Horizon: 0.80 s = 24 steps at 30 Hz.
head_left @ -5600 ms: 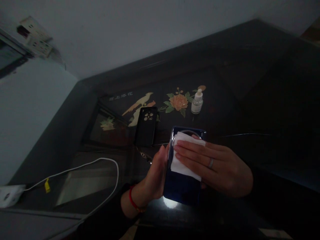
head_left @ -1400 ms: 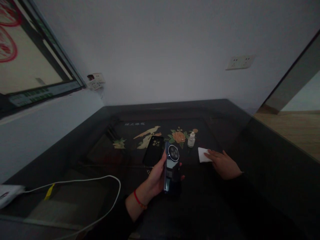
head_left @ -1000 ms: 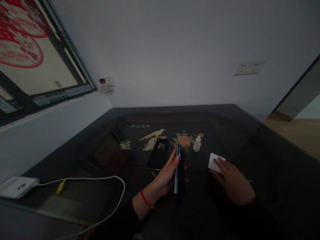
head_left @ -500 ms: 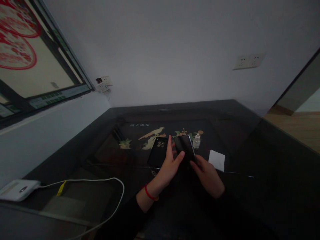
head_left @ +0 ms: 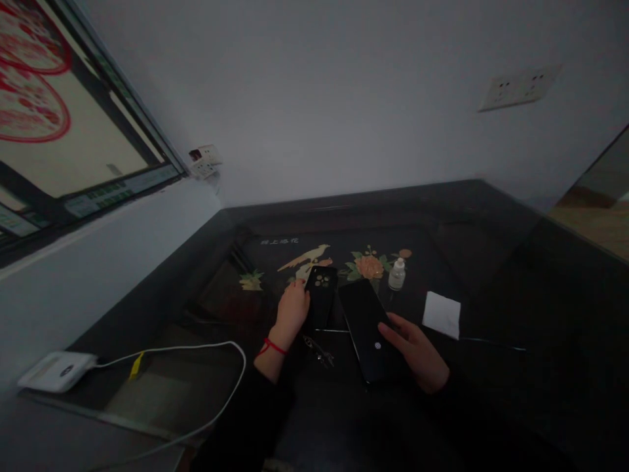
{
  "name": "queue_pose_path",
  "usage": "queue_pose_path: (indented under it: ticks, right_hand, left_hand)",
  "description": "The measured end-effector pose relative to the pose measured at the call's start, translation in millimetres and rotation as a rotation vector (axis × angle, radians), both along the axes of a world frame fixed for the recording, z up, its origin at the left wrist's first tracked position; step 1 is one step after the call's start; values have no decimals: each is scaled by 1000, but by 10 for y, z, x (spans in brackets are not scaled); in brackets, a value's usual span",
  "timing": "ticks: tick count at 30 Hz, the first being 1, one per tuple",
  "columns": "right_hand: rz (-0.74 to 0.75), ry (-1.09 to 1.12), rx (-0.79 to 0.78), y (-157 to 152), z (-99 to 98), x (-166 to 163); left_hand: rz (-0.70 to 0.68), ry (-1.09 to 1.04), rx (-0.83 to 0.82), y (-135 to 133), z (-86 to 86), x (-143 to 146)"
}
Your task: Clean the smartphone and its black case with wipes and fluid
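My right hand grips a black smartphone by its right edge, thumb over the glass. A small round fingerprint mark glows near the bottom of its screen. To the left, my left hand has its fingers curled on the left edge of a black phone case. The case shows a cluster of camera cutouts at its top end, and it seems to rest on the table. Below it lies a small metallic charm on a cord. A red string bracelet circles my left wrist.
Right of the phone stand a small white-capped bottle and a folded white paper. A white device with a white cable sits at the left. The dark table meets the wall, which has sockets.
My left hand has left the phone and moved left to the case's edge. In my right hand, the phone has come lower and nearer, and its fingerprint mark now shows.
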State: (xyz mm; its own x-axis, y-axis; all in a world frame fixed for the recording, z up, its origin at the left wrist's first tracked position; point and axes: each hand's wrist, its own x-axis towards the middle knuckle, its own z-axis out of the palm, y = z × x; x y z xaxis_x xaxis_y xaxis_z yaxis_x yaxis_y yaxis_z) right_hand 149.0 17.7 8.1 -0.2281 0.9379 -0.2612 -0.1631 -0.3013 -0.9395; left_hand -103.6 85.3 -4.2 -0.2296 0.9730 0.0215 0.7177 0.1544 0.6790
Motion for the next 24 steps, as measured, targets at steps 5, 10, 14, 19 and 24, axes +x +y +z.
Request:
queue_pose_path:
  ticks: [5,10,14,19,24]
  right_hand:
    - [1,-51,51,-3,-62,13]
    - [-71,-162,175,14,-36,87]
    - [-102,-248,249,33,-24,131]
    - [-118,-310,291,49,-66,135]
    - [-122,-368,337,29,-55,119]
  left_hand:
    - [-22,-241,-78,45,-12,79]
    - [-57,-662,-144,-141,-14,395]
    - [-119,-962,-191,-387,60,694]
    - [-198,-1189,-281,-591,172,891]
    - [-139,-1380,-333,-654,197,935]
